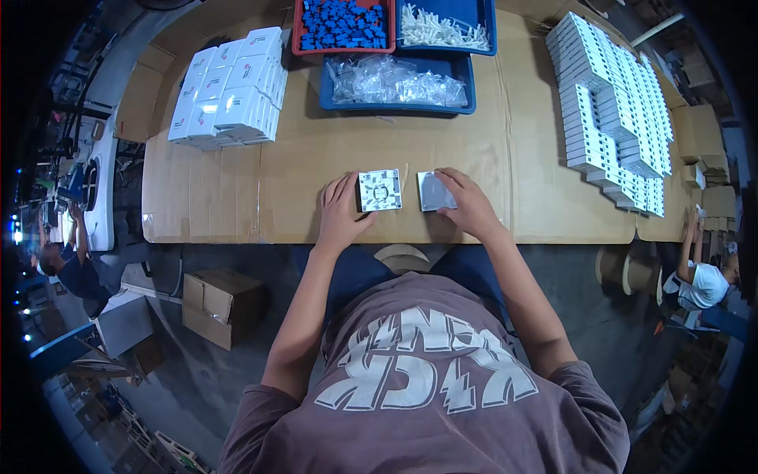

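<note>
The left hand (343,209) curls around the near-left side of a white square piece with a grey-patterned face (380,190); its fingers lie close together along the left edge, and its thumb reaches below the lower edge. Whether they press on it cannot be told. The right hand (471,207) pinches a plain pale-grey and white square piece (434,192), forefinger bent over the upper right corner and thumb at the lower right. The two squares sit side by side between the hands, a strip of brown cardboard table covering (410,225) showing between them.

Both squares look light and stiff, probably moulded plastic, so they should keep their shape under a modest grip. The plain one's smooth face may slide under dry fingertips; its opposite side edges offer the surer hold. The patterned one shows small raised-looking details that could scratch or snap, so fingers do best on its outer walls, thumb opposing, away from the middle of the face.
</note>
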